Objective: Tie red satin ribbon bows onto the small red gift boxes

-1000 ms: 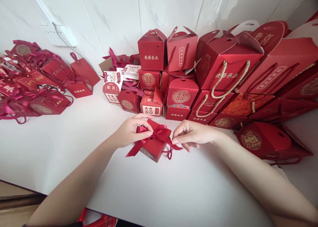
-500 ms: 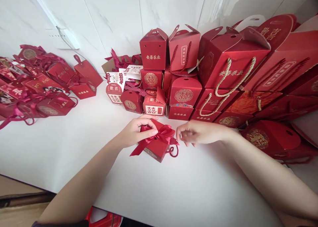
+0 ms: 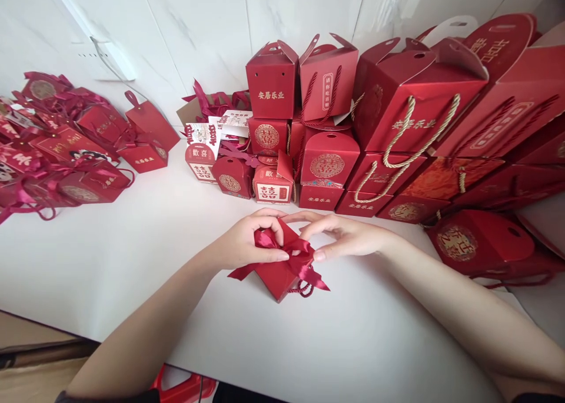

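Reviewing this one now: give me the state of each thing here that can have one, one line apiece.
Ribbon bow: looped, ends loose.
Small red box: on the table, under the bow.
Left hand: thumb and fingers closed on the bow.
Right hand: fingers curved at the bow; grip unclear.
Large box: top flaps raised.
Gold cord: hanging in front of it.
Far-left boxes: heaped, several ribbon-tied.

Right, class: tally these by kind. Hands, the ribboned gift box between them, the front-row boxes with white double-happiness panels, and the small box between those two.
Hands: 2 (left hand, right hand)
Ribboned gift box: 1
White-panelled boxes: 2 (left one, right one)
Gold-emblem box: 1
Total: 6
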{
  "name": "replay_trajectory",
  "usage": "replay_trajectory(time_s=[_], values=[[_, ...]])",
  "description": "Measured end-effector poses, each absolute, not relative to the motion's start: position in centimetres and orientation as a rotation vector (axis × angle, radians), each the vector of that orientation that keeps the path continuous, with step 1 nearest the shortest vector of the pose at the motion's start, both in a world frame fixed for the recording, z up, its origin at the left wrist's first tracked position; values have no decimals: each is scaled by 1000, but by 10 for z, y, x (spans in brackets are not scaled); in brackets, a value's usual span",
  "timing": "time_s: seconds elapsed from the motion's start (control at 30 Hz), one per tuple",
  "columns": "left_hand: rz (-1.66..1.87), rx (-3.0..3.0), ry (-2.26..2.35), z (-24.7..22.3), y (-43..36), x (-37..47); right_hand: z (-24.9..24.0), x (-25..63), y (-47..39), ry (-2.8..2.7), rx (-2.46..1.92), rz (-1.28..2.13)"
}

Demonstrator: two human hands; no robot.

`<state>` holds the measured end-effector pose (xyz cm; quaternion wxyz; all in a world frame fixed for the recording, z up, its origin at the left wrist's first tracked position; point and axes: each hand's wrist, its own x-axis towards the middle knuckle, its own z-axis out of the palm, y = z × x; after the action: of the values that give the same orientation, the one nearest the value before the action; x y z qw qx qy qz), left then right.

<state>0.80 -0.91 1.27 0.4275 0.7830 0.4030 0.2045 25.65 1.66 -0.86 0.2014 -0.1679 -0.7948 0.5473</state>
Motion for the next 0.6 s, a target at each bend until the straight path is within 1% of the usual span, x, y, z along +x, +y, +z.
replay_trajectory(time_s=[0.1,0.17,0.43,0.6], values=[[515,1963,988,12,-9,9,-11,253,14,-2245,-465,1407],[510,1964,966,12,-9,9,-12,250,14,-2217,-486,1417],[456,1893,869,11,-5,7,-14,252,17,-2094,-511,1644],[438,1915,855,12,-5,6,-18,243,12,-1807,-421,1781]])
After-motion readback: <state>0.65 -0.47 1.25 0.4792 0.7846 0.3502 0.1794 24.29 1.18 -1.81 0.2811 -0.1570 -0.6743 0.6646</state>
